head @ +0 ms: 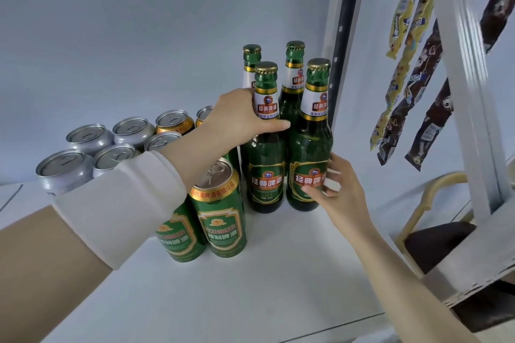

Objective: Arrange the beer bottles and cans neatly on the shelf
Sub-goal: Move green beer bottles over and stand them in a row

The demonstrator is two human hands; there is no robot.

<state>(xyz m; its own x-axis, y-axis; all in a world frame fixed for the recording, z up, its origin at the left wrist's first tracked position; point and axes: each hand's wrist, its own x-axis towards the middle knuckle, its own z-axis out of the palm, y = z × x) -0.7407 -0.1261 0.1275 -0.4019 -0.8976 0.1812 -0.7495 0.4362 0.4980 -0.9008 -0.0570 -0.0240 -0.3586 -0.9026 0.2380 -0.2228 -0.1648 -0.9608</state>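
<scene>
4 green glass bottles (pixel 294 103) with gold caps stand in 2 rows at the right rear of the white shelf (pixel 264 287), their labels reading 经典啤酒. The left grip (pixel 237 117) wraps the neck of the front-left bottle (pixel 266 175). The right grip (pixel 334 189) pinches the front-right bottle (pixel 309 145) at its body label. 2 green cans (pixel 223 220) marked 精制啤酒 stand just left, with silver cans (pixel 83 145) behind.

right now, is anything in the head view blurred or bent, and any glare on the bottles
Head view: soft, even light, faint shadows on the shelf; labels on the front left bottle and front right bottle read sharp, slight sheen on the glass; the white frame at right is smeared and tilted by the wide lens.
</scene>
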